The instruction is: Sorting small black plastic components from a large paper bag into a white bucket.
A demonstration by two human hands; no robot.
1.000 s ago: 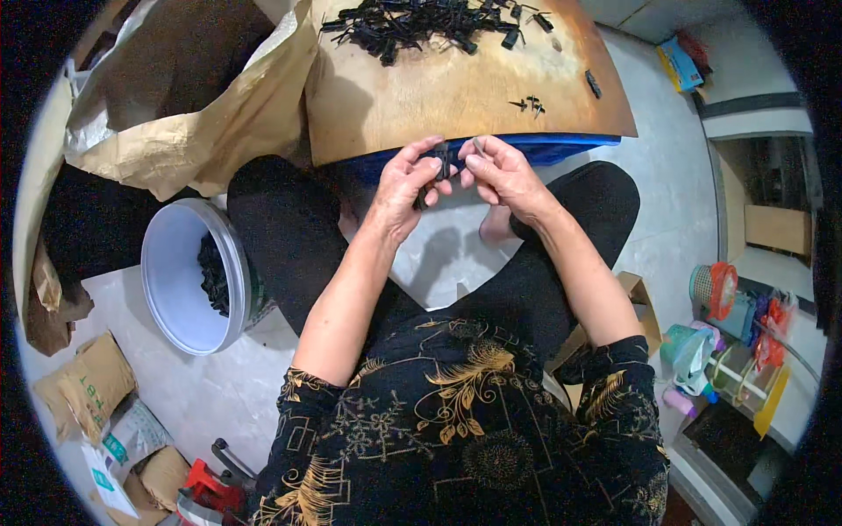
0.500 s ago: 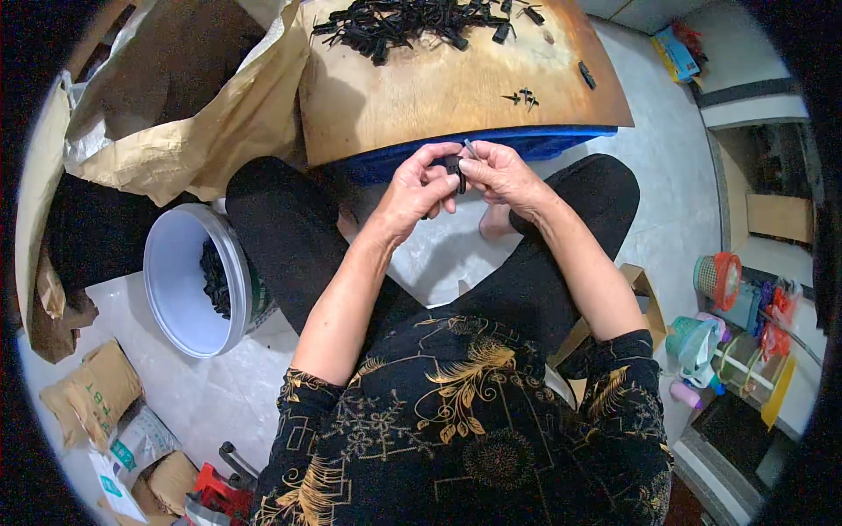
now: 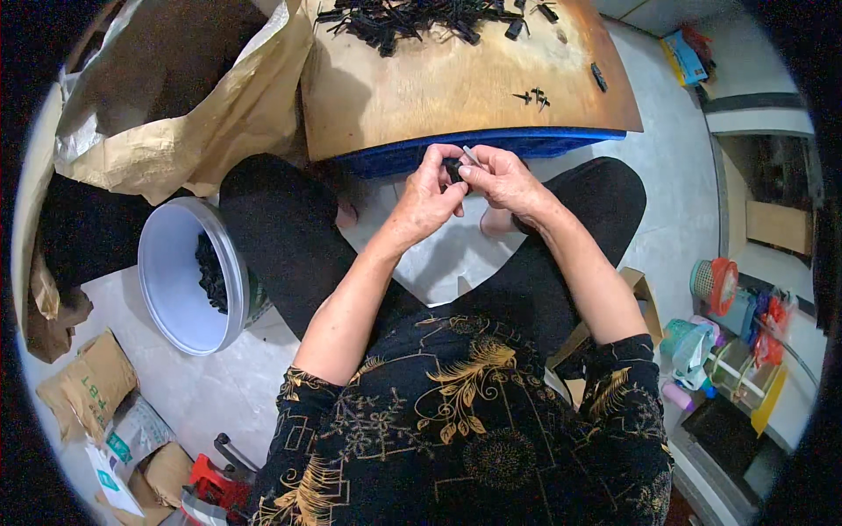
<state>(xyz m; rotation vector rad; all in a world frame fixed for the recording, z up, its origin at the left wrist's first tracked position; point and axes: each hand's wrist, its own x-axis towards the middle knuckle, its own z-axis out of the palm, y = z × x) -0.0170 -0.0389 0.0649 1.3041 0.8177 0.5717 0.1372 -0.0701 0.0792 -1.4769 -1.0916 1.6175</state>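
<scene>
Between my legs, just in front of the board's near edge, both hands meet around a small black plastic part (image 3: 453, 169). My left hand (image 3: 428, 195) grips that part between thumb and fingers, hiding much of it. Pinched in my right hand (image 3: 502, 181) is a thin grey blade-like tool (image 3: 472, 155), its tip pointing up and left. Whether the tool touches the part I cannot tell. On the wooden board (image 3: 421, 96) beyond lies a heap of black plastic parts (image 3: 421, 19), with a few small black pieces (image 3: 533, 96) and one loose part (image 3: 599, 77) to the right.
A white bucket (image 3: 167, 272) holding black pieces stands by my left leg. Behind it opens a large tan sack (image 3: 189, 145). Blue material (image 3: 395, 156) shows under the board. Brown packages (image 3: 88, 386) lie at lower left; baskets and bags (image 3: 719, 285) stand at right.
My hands stay together, with the left fingers curled slightly differently around the black part. The board and its heap have shifted slightly up and right in view.
</scene>
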